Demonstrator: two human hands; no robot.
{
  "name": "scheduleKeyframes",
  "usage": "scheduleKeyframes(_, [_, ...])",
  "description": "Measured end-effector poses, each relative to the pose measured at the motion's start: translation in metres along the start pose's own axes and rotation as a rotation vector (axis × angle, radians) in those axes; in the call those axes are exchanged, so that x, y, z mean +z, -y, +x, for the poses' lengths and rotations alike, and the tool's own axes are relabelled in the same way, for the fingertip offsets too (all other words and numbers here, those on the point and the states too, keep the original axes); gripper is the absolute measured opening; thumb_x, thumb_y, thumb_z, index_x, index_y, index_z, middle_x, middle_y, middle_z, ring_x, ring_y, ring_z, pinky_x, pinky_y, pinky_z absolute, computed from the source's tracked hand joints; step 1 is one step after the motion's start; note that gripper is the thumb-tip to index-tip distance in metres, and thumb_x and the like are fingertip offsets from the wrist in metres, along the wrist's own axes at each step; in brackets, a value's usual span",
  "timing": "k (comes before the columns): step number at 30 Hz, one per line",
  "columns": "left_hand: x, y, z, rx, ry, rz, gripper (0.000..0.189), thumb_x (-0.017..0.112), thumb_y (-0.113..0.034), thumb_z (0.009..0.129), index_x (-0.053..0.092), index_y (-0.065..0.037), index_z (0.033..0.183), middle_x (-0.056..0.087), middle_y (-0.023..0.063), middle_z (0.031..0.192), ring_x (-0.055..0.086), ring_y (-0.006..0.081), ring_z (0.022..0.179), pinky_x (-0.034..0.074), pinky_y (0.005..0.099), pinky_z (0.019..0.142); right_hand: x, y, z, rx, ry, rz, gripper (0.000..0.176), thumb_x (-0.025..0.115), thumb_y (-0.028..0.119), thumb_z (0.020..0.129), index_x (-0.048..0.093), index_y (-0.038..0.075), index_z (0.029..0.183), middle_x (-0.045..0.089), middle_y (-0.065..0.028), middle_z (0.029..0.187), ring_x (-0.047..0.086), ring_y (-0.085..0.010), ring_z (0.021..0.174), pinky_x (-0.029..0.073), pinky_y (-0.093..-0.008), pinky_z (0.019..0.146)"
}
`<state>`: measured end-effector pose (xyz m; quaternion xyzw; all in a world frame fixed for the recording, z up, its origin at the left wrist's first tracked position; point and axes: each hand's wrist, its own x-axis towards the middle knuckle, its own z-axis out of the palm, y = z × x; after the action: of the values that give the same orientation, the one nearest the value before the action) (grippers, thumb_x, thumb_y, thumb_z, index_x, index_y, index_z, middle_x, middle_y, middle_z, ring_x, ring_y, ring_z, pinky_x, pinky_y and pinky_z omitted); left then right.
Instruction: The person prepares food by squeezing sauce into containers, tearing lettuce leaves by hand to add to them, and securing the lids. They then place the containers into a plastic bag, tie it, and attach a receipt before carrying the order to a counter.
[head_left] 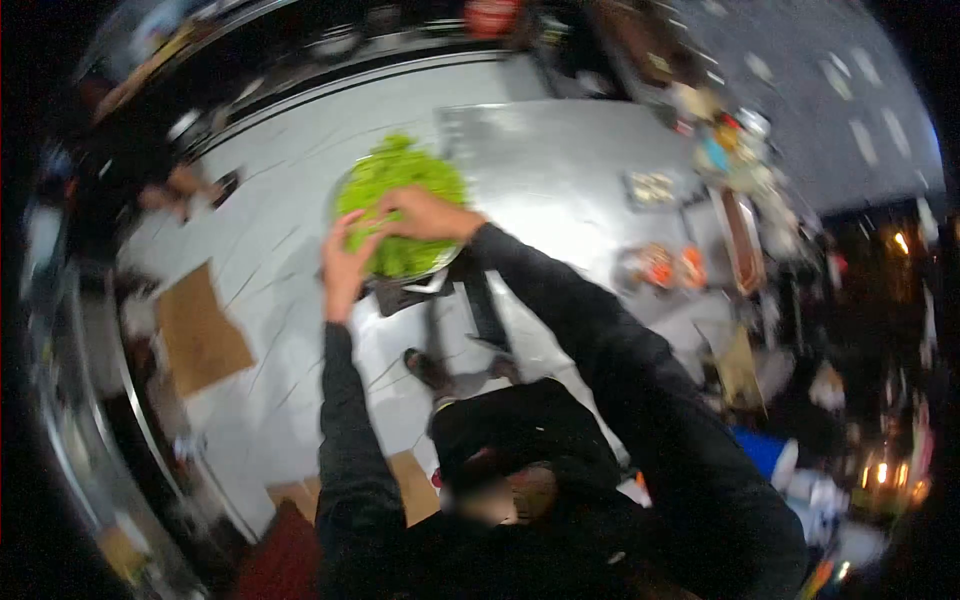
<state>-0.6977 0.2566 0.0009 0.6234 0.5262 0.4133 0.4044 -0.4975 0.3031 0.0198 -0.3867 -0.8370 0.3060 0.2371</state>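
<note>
Bright green leafy greens [400, 165] fill a round, pale-rimmed container, left of the steel table [560, 150]. My left hand [345, 262] is at the near left side of the greens, its fingers apart over the edge leaves. From the right, my right hand [425, 215] reaches over the middle of the greens with its fingers bent and pressed together. What those fingers hold, if anything, is too blurred to make out. The fingertips of both hands are close together on top of the leaves.
A small tray of pale pieces [652, 189], orange items [660, 268] and a long reddish-brown tray [740, 240] are at the table's right. Flat cardboard [200, 330] lies on the floor at left. Another person's foot [228, 187] shows at upper left.
</note>
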Motion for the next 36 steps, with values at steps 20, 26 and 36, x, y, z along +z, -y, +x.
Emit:
scheduleKeyframes(20, [0.477,-0.187,-0.058,0.153,0.575,-0.127,0.017,0.066,-0.005,0.081,0.066,-0.003,0.098,0.068,0.0136,0.09,0.062,0.0291,0.089,0.047,0.0393,0.083,-0.212,-0.097,-0.481,0.863,-0.715,0.118,0.019,0.073,0.013,0.078,0.069,0.001,0.093,0.07,-0.0136,0.088,0.066,-0.0242,0.086,0.05,-0.0364,0.079])
scheduleKeyframes(26, [0.516,-0.182,-0.055,0.483,0.621,0.278,0.021,0.065,-0.005,0.077,0.066,-0.009,0.098,0.064,0.0101,0.095,0.05,0.0322,0.109,0.035,0.0447,0.092,-0.227,-0.104,-0.484,0.702,-0.677,-0.536,0.012,0.073,0.013,0.074,0.071,0.009,0.086,0.058,-0.0095,0.077,0.055,-0.0301,0.079,0.045,-0.0421,0.077])
scheduleKeyframes(36, [0.524,-0.193,-0.06,0.547,0.521,0.627,0.025,0.069,-0.012,0.075,0.071,-0.012,0.1,0.049,0.0098,0.12,0.041,0.0325,0.113,0.035,0.0439,0.09,-0.207,-0.081,-0.487,0.732,-0.485,-0.338,0.03,0.07,0.01,0.077,0.065,0.002,0.105,0.062,-0.0157,0.109,0.058,-0.0346,0.1,0.048,-0.0425,0.087])
